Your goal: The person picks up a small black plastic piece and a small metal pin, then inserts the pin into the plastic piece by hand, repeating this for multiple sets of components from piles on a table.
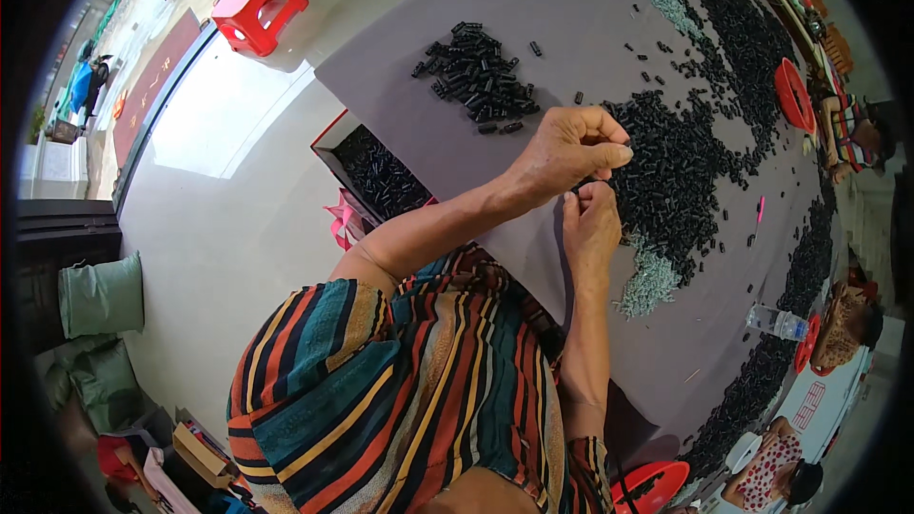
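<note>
My left hand (574,148) is held over the near edge of a big heap of small black cylindrical pieces (671,176), its thumb and forefinger pinched together. Just below it is my right hand (594,224), fingers curled closed against the thumb. Whatever each hand holds is too small and hidden to name. A separate, smaller pile of black pieces (481,81) lies to the left on the grey-covered table (381,62). Beside my right hand sits a little mound of pale grey-green slim parts (650,281).
A box of black pieces (376,171) stands below the table's left edge. A red stool (249,14) is on the floor beyond. Rightward are a clear bottle (776,322), a red basin (794,95) and several other people. Another red basin (666,478) is near my right arm.
</note>
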